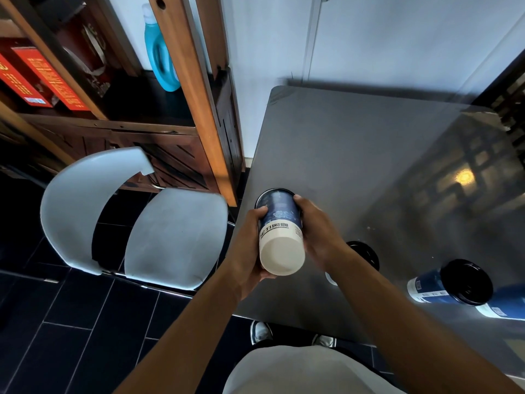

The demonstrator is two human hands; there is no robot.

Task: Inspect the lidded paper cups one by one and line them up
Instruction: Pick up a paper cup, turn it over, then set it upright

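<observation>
I have one lidded cup (279, 231) tipped over above the near-left corner of the counter (355, 155), white base toward me, my left hand (250, 251) and right hand (319, 234) each with fingers wrapped round its sides. Right of that cup, three more wait: one standing (365, 253), two lying (451, 282) (508, 304). No row yet; I judge this early.

Head view, steeply down over table (355, 155)
</observation>
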